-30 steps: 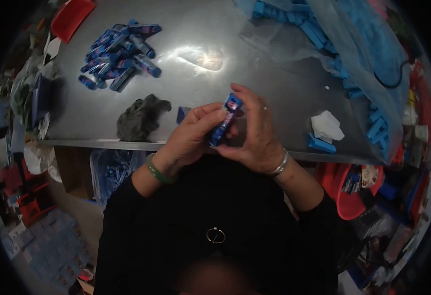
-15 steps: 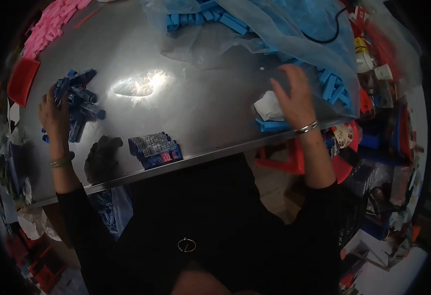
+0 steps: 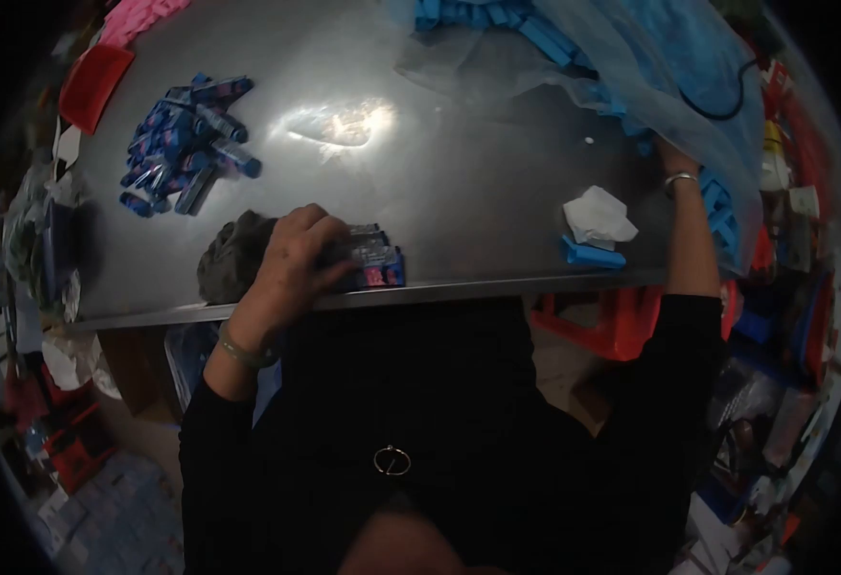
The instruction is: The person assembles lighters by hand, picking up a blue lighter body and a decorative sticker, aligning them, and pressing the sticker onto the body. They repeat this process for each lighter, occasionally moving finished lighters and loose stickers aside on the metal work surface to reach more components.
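Observation:
My left hand [image 3: 298, 251] is on a row of small printed packets [image 3: 380, 261] at the table's front edge. Its fingers curl over the row's left end, and whether they grip a packet cannot be made out. Beside it lies a dark crumpled cloth [image 3: 232, 259]. My right hand [image 3: 677, 159] reaches under the clear plastic bag [image 3: 622, 38] at the right, its fingers hidden. Near it are light-blue pieces [image 3: 719, 213]. A white crumpled paper [image 3: 599, 216] rests by a blue piece [image 3: 593, 253]. A loose pile of dark-blue wrapped packets [image 3: 183, 144] lies at the left.
The metal table [image 3: 478, 182] has a raised front edge. At its far left are a red scoop [image 3: 96, 88] and pink pieces [image 3: 142, 17]. A black cord [image 3: 713, 113] crosses the bag. Below the table's right side stands a red stool [image 3: 612, 321].
My left hand has moved from the dark-blue pile to the packet row. My right hand has gone from above the white paper to under the plastic bag. The view has shifted.

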Available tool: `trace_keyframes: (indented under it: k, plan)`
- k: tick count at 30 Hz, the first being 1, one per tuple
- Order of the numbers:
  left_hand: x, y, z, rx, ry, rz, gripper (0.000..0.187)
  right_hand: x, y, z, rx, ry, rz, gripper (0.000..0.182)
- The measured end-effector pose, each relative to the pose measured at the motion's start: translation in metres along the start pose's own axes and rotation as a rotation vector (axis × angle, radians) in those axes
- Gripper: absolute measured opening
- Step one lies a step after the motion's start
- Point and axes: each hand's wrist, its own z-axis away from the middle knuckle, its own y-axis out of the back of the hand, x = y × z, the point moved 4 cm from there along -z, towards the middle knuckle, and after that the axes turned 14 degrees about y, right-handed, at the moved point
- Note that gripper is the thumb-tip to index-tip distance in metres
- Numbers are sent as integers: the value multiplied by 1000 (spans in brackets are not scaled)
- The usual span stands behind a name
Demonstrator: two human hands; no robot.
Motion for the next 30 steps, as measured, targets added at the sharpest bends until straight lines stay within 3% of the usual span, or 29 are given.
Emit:
trace_keyframes:
  k: [4, 7, 9, 10, 12, 13, 15, 18, 20, 25, 27, 30]
  plan:
    - [-14, -5, 0, -14, 27, 117, 28, 28, -43, 9, 98, 0, -142, 45]
    - [-11, -7, -1, -17, 56, 124, 26, 36, -30, 39, 280, -255, -502, 41]
    - [-4, -1, 1, 161, -49, 77, 25, 31, -9, 55, 58, -349, -686, 42]
    - [-3, -2, 1, 162, -38, 75, 25, 22, 5, 60, 53, -340, -692, 42]
    - [-2, -3, 2, 83, -69, 142, 23, -1, 31, 72, 62, -419, -983, 37]
    - [-3, -3, 2, 81, -64, 141, 23, -22, 56, 75, 57, -417, -985, 37]
    - [-6, -8, 0, -56, -8, 158, 21, -80, 119, 76, 230, -353, -1199, 36]
    - [-5, -8, -1, -45, -33, 142, 17, -154, 182, 70, 347, -229, -1384, 39]
    - [-7, -12, 0, 8, -73, 156, 14, -194, 206, 66, 296, -150, -1454, 38]
    - [-6, -12, 6, 142, -134, 159, 9, -260, 211, 57, 123, -38, -1762, 36]
    - [-8, -11, 7, 197, -94, 199, 9, -278, 198, 54, 27, -95, -2069, 35]
    - [-9, -8, 8, 258, -53, 271, 8, -296, 195, 49, -13, -157, -2249, 30]
